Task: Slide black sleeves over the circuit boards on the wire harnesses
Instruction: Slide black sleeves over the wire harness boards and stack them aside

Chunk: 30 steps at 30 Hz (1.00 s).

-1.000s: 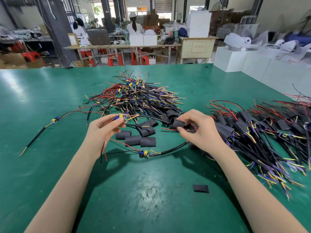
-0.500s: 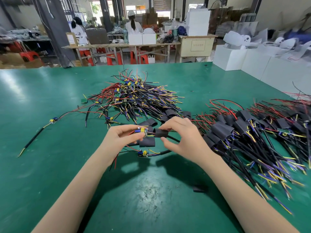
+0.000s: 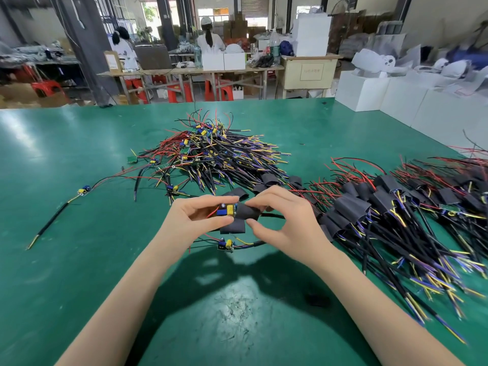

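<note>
1. Since the earlier frames the right hand (image 3: 285, 223) is no longer reaching toward the loose sleeves; both hands are now meeting at mid-table, and the sleeve (image 3: 248, 212) is touching the board (image 3: 226, 209).
2. Left hand (image 3: 195, 220) is pinching the board between thumb and curled fingers, component side up, blue and yellow parts showing.
3. Right hand is pinching the sleeve with thumb and forefinger, other fingers loosely curled; the sleeve mouth is meeting the board's right end.
4. Reading: the sleeve is already threaded on the cable and is starting onto the board. Most of the board is still bare, so this piece looks only begun.
5. Whether the board's corner is inside the mouth yet, I cannot tell.
6. Just below the hands a second bare board (image 3: 226, 245) is lying on the table (image 3: 79, 260), apart from them.
7. Spare sleeves (image 3: 233, 227) are lying directly beneath the hands, more behind.
8. Unsleeved heap (image 3: 211, 154) is sitting beyond the hands; finished pile (image 3: 383, 204) is crowding the right wrist.
9. Likely snag: tall components catching the sleeve's flattened mouth; the harness wires trailing under the hands could tangle.
</note>
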Each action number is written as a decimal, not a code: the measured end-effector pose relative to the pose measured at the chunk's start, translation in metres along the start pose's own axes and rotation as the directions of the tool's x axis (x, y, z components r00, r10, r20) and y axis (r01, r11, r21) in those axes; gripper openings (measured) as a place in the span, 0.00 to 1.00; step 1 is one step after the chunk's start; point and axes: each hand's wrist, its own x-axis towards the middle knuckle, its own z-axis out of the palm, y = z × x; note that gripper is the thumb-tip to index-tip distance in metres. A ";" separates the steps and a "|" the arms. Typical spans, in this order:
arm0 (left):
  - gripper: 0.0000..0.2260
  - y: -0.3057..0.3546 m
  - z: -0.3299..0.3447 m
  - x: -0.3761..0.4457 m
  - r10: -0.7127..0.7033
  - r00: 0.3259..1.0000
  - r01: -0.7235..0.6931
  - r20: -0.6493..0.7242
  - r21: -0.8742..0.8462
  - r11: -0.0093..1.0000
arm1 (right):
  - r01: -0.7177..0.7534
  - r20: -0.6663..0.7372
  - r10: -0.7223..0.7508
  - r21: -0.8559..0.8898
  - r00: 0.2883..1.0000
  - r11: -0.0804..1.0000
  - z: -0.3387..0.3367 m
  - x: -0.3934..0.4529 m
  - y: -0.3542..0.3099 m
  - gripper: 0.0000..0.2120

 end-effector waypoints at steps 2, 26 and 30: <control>0.18 0.002 0.000 0.000 0.022 1.000 -0.022 -0.006 -0.001 1.000 | -0.001 0.006 0.001 0.010 1.000 1.000 -0.001 0.000 -0.002 0.11; 0.15 0.002 0.012 -0.001 -0.065 0.996 0.071 0.058 -0.107 0.992 | 0.156 -0.078 -0.160 -0.056 0.984 0.986 0.009 0.000 -0.008 0.14; 0.15 0.005 0.016 -0.003 -0.034 0.988 0.040 0.148 -0.039 0.998 | 0.164 -0.052 -0.170 -0.104 0.984 0.981 0.007 -0.001 -0.008 0.13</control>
